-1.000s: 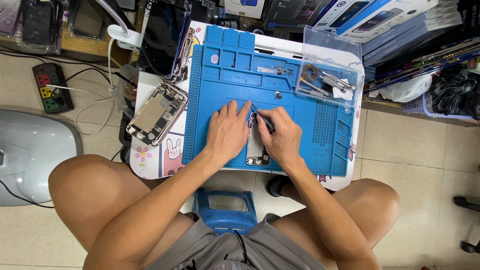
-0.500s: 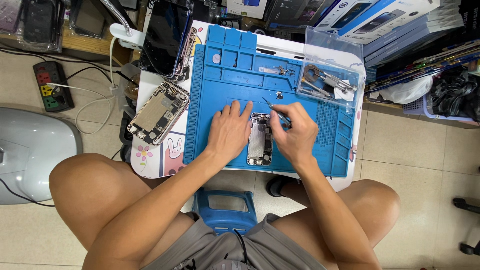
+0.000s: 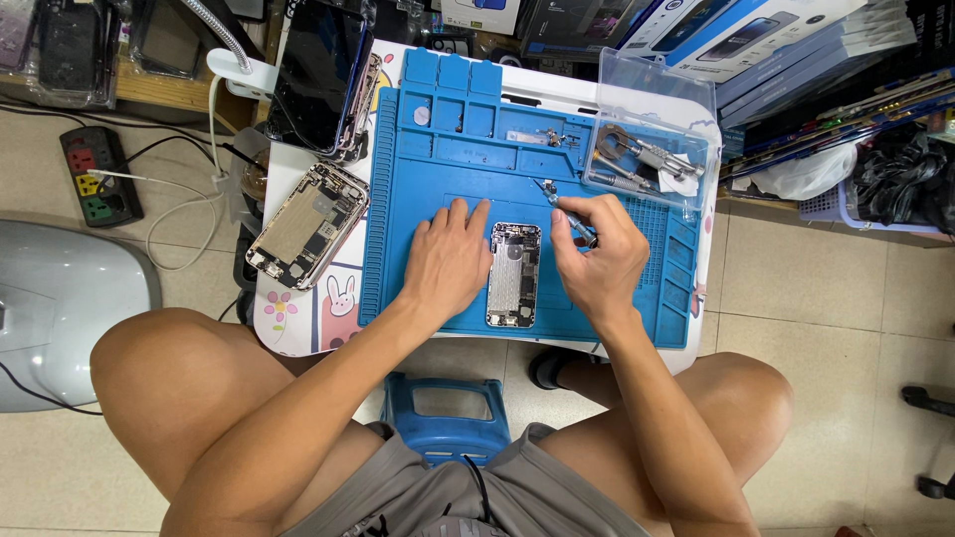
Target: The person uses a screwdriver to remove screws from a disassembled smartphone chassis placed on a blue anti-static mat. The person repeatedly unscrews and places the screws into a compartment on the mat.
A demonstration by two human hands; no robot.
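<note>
I see my left hand [image 3: 448, 261] flat, fingers spread, on the blue repair mat [image 3: 418, 169], touching the opened phone [image 3: 513, 274] near the mat's front edge. My right hand [image 3: 597, 254] pinches a small screwdriver [image 3: 565, 209] just beside it.

small white table [image 3: 298, 323] | blue mat [image 3: 438, 149] | opened phone [image 3: 306, 225]
</note>
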